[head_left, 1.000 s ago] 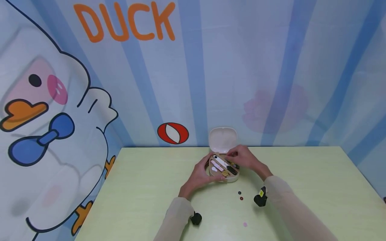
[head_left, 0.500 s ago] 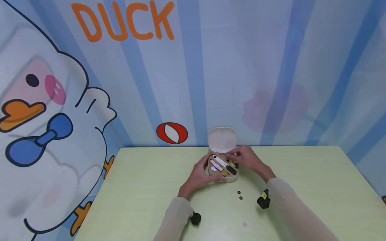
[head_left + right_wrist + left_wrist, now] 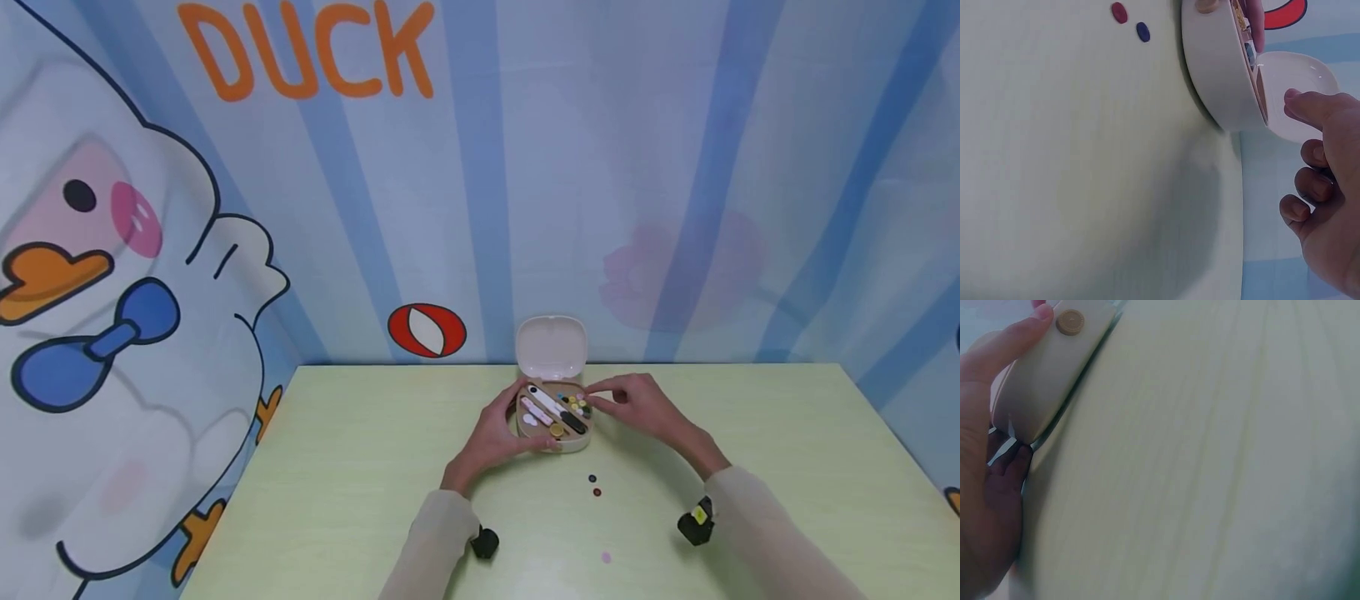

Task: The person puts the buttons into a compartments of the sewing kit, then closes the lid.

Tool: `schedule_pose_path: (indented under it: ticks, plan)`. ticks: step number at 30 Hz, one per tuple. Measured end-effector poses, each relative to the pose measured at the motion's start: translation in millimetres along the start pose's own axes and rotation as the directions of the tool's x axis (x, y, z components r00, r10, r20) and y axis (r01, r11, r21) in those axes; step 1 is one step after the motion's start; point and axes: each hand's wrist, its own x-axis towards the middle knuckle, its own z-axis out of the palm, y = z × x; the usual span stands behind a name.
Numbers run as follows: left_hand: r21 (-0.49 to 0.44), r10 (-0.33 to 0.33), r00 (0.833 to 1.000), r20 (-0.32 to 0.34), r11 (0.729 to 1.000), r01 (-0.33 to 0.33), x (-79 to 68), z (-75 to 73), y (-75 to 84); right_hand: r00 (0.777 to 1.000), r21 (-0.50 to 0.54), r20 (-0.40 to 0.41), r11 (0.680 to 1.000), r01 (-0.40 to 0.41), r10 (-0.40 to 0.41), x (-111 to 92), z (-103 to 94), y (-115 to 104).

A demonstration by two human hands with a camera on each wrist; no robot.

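- Shifted since half a second ago: the right hand (image 3: pixel 643 404) has drawn back from over the box to its right side, baring the coloured discs inside.
- Pale table (image 3: pixel 375 442): bears the box near its far edge.
- Box (image 3: pixel 576 447): lid (image 3: pixel 551 346) raised behind; best kept flat and unturned, I judge.
- Left hand: it (image 3: pixel 491 429) grips the box's left side, thumb along the front; a firm, light hold should suffice.
- Right hand: thumb and forefinger narrowly set, other fingers curled; I cannot tell whether they hold anything. Working low over the right compartment would likely avoid scattering.
- Coloured discs (image 3: pixel 576 403): clustered in that compartment; fingertips suit them better than a whole-hand grasp.
- Dark disc (image 3: pixel 592 478), red disc (image 3: pixel 597 492), pink disc (image 3: pixel 606 557): loose on the table; sleeves should clear them.
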Motion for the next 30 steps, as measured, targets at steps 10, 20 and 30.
schedule_pose_path:
  ticks: [10, 20, 30]
  plan:
    - [-0.011, 0.022, 1.000, -0.001, 1.000, -0.022, 1.0, 0.0, -1.9, 0.995, 0.050, 0.076, 0.997, 0.065, -0.069, -49.1, 1.7, -2.9]
    - [-0.001, 0.006, 1.000, -0.004, 1.000, -0.006, 0.2, -0.7, -0.7, 0.982, 0.098, 0.139, 0.988, 0.119, -0.132, -86.6, 17.5, -7.1]
    - [0.014, -0.020, 1.000, -0.001, 1.000, 0.020, -0.3, -0.3, 1.1, 0.972, 0.054, 0.221, 0.996, 0.064, -0.075, -100.4, 28.5, -18.2]
